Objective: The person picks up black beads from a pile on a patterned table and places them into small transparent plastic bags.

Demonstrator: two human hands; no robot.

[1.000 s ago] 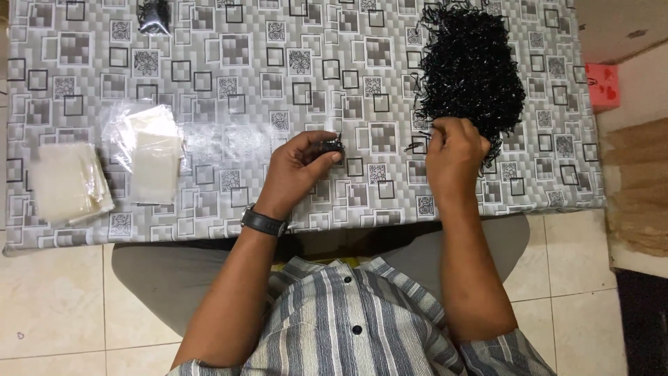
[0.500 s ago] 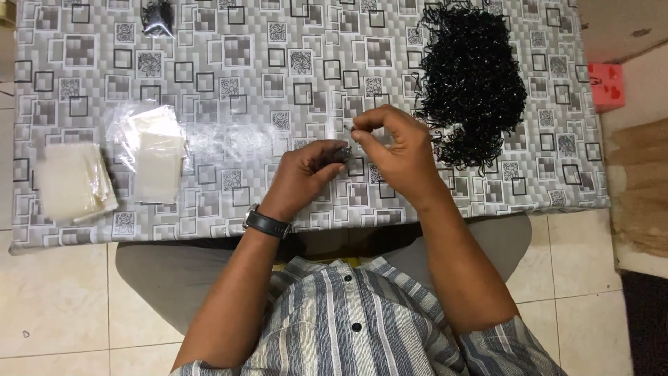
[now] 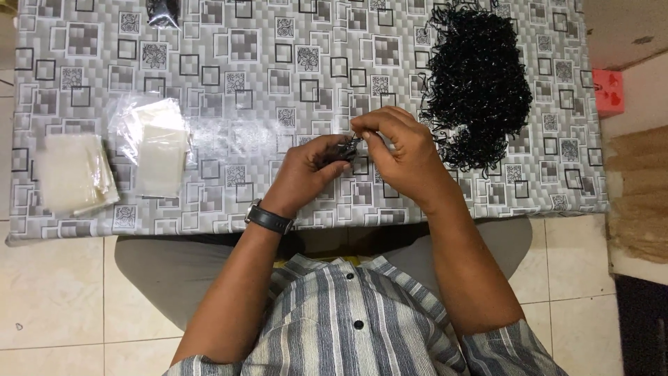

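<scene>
Both hands are meeting beside the black pile [image 3: 479,83]: left hand [image 3: 306,174] clenching a small bundle [image 3: 342,150], right hand [image 3: 403,150] pinching one piece; best kept aligned, grip firm.

Your desk wears a glossy grey square-patterned vinyl cloth [image 3: 278,76]; the clear plastic bags [image 3: 156,143] shine, the heap of thin black glinting ties [image 3: 480,83] glitters.

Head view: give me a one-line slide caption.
Left hand and right hand pinch small black pieces together over a patterned table, beside a black pile.
</scene>
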